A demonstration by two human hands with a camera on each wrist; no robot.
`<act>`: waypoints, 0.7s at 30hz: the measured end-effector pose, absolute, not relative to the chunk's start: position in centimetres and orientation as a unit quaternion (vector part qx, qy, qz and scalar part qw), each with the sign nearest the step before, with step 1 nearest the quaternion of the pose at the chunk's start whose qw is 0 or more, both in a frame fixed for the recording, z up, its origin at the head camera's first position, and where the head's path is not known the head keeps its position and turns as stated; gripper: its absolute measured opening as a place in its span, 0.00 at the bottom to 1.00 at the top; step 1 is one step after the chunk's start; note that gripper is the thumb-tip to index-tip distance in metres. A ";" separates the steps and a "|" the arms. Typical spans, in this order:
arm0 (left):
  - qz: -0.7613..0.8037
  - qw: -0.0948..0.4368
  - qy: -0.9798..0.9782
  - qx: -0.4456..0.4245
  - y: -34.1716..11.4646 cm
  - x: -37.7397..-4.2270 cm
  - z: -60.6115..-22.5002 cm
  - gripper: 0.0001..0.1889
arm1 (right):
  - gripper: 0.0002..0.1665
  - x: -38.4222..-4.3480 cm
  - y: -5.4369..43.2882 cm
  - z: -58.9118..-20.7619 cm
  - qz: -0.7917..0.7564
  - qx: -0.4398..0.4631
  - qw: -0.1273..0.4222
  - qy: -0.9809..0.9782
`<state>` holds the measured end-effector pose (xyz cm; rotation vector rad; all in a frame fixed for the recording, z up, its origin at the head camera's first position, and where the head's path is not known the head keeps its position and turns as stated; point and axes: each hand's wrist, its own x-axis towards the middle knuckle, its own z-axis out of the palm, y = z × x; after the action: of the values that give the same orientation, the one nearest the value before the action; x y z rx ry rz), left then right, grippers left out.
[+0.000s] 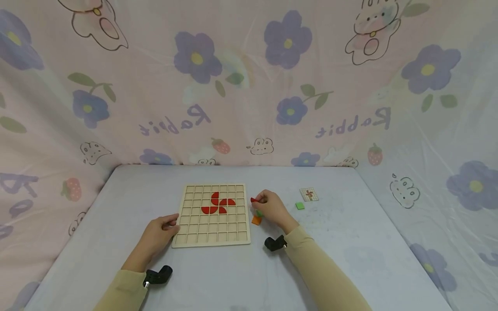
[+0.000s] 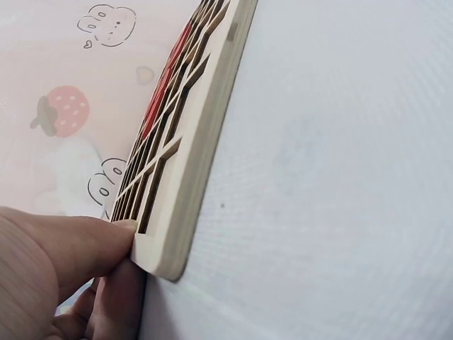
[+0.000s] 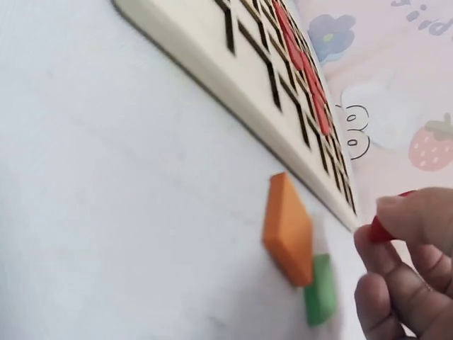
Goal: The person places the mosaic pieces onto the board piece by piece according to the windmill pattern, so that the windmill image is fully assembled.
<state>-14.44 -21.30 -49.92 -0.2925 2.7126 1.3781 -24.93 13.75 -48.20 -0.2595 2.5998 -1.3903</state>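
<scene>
A square wooden grid board (image 1: 212,233) lies on the table, with several red curved pieces (image 1: 212,210) set in its middle cells as a pinwheel. At the board's left edge, my left hand (image 1: 158,235) grips the rim; in the left wrist view the thumb (image 2: 92,244) lies on the edge near a corner, fingers bent below it. Just off the board's right side, my right hand (image 1: 272,209) pinches a small red piece (image 3: 382,230) between thumb and finger, most of it hidden. Under that hand lie an orange piece (image 1: 256,220) and a green piece (image 3: 320,290), close together.
Farther right, a light green square piece (image 1: 299,206) lies near a small card (image 1: 309,194) printed with a grid and a red pinwheel. A patterned cloth (image 1: 249,86) hangs behind the white table (image 1: 218,280). Black wrist cameras (image 1: 158,275) sit on both wrists.
</scene>
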 end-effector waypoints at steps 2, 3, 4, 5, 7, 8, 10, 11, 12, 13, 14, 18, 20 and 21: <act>0.450 0.040 0.887 -0.095 -21.4 -14.4 -50.0 0.25 | 0.09 -24.9 13.6 -47.9 -0.475 -0.092 0.085 0.871; 0.450 0.040 0.887 -0.094 -21.4 -14.4 -50.0 0.25 | 0.10 -24.8 13.5 -47.7 -0.477 -0.091 0.084 0.870; 0.450 0.040 0.887 -0.095 -21.4 -14.3 -50.0 0.25 | 0.10 -24.8 13.4 -47.6 -0.476 -0.092 0.083 0.870; 0.452 0.041 0.886 -0.096 -21.4 -14.3 -50.0 0.25 | 0.10 -24.7 13.2 -47.6 -0.475 -0.091 0.084 0.871; 0.454 0.043 0.885 -0.096 -21.4 -14.3 -50.0 0.25 | 0.10 -24.7 12.9 -47.6 -0.470 -0.093 0.087 0.873; 0.454 0.044 0.885 -0.097 -21.4 -14.4 -50.0 0.25 | 0.10 -24.7 12.6 -47.7 -0.467 -0.095 0.091 0.875; 0.455 0.044 0.884 -0.097 -21.4 -14.4 -50.0 0.25 | 0.10 -24.5 11.9 -47.8 -0.460 -0.111 0.101 0.875; 0.454 0.042 0.885 -0.096 -21.4 -14.5 -50.0 0.25 | 0.10 -24.4 11.5 -47.9 -0.458 -0.121 0.108 0.874; 0.453 0.041 0.885 -0.095 -21.3 -14.5 -50.0 0.25 | 0.09 -24.3 11.1 -48.0 -0.452 -0.133 0.115 0.875; 0.453 0.038 0.886 -0.095 -21.3 -14.6 -49.9 0.24 | 0.09 -24.2 10.5 -48.1 -0.446 -0.147 0.121 0.875; 0.453 0.035 0.886 -0.093 -21.3 -14.6 -49.9 0.24 | 0.08 -24.1 10.0 -48.2 -0.441 -0.160 0.130 0.874; 0.456 0.030 0.885 -0.091 -21.3 -14.6 -49.9 0.24 | 0.06 -23.5 8.0 -48.3 -0.399 -0.210 0.156 0.879; 0.461 0.033 0.882 -0.094 -21.3 -14.5 -49.9 0.24 | 0.05 -23.2 7.2 -48.3 -0.379 -0.225 0.165 0.882; 0.463 0.034 0.881 -0.095 -21.3 -14.5 -49.9 0.24 | 0.04 -23.1 6.8 -48.3 -0.369 -0.231 0.165 0.885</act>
<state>-14.46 -21.32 -49.94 -0.2933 2.7074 1.4234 -23.13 6.84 -48.28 -0.6590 2.5209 -1.0508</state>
